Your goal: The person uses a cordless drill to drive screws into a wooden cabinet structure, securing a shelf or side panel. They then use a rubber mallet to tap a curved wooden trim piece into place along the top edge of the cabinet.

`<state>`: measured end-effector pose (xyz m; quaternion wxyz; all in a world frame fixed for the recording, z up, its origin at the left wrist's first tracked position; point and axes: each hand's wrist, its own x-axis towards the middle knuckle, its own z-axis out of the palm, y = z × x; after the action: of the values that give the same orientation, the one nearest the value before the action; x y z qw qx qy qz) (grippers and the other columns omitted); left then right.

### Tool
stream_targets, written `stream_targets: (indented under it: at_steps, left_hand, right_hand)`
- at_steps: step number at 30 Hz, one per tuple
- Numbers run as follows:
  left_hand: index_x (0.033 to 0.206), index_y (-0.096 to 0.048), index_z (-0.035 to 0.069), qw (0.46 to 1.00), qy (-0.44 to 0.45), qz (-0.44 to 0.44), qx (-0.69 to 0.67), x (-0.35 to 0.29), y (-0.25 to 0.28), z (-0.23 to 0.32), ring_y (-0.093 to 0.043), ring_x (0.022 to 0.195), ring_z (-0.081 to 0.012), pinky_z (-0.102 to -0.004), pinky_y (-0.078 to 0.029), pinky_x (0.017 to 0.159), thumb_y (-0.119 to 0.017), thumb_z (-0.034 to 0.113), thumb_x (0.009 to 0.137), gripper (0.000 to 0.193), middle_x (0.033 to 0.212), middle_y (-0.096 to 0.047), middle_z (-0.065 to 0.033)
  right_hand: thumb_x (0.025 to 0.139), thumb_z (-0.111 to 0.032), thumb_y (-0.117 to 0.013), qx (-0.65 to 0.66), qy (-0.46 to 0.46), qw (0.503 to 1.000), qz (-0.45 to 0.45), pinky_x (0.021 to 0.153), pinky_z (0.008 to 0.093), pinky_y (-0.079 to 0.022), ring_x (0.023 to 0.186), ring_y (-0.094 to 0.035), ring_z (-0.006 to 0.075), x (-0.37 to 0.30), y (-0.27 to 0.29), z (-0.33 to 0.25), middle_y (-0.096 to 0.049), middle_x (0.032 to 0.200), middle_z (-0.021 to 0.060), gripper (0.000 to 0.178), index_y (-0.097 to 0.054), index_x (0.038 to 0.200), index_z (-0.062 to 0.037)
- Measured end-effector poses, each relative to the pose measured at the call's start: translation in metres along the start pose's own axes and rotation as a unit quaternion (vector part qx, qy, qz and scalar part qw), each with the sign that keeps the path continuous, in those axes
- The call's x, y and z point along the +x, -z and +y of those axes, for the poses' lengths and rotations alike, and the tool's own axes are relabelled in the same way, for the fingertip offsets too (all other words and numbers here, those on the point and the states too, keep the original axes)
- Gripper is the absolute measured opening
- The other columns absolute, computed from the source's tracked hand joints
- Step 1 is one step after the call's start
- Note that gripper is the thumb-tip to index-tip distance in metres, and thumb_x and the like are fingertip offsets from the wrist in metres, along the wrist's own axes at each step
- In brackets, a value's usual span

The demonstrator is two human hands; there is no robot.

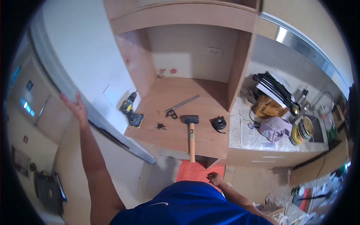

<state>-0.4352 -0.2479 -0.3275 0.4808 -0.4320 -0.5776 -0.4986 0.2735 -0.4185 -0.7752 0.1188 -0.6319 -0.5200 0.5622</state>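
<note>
My left arm stretches up at the left, and my left hand (76, 107) is open, fingers spread, against the long grey edge strip (50, 62) of a white panel. Low in the middle, in front of the wooden cabinet, my right hand (214, 179) hangs with its fingers curled in; I see nothing in it. Nearest to it is a mallet (192, 140) with a black head and wooden handle, lying on the cabinet board (174, 140). A yellow and black cordless drill (130, 110) stands at the board's left edge.
On the board lie a metal bar tool (182, 104), several small dark screws (161, 126) and a black tape measure (218, 123). The right counter (240, 138) holds a cardboard box (268, 107), a cloth (275, 129) and a tin can (302, 131). A black bag (48, 193) is at lower left.
</note>
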Motion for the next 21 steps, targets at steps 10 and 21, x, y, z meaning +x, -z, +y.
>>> stream_targets:
  at_steps: [10, 21]
  left_hand:
    - [0.158, -0.025, -0.006, 0.998, 0.055, -0.010, -0.031, 0.003, 0.002, 0.028, -0.019, 0.153, -0.0455, -0.0515, -0.020, 0.124, -0.069, 0.036, 0.098, 0.085, 0.162, -0.023, -0.0330]
    - [0.153, -0.031, -0.006, 0.940, 0.119, -0.011, -0.318, -0.065, -0.026, 0.171, -0.040, 0.145, -0.0340, -0.0459, -0.031, 0.120, -0.069, 0.029, 0.097, 0.075, 0.157, -0.038, -0.0242]
  right_hand:
    - [0.102, -0.019, -0.067, 0.195, 0.208, 0.957, 0.060, 0.066, 0.0282, -0.054, 0.070, -0.062, 0.0110, 0.010, -0.004, -0.068, -0.066, 0.082, 0.0035, 0.021, -0.068, 0.111, -0.0009]
    - [0.101, -0.011, -0.066, 0.188, 0.214, 0.924, 0.255, 0.065, 0.0226, -0.046, 0.074, -0.055, 0.0057, 0.039, 0.061, -0.224, -0.064, 0.085, -0.0011, 0.014, -0.068, 0.108, -0.0002]
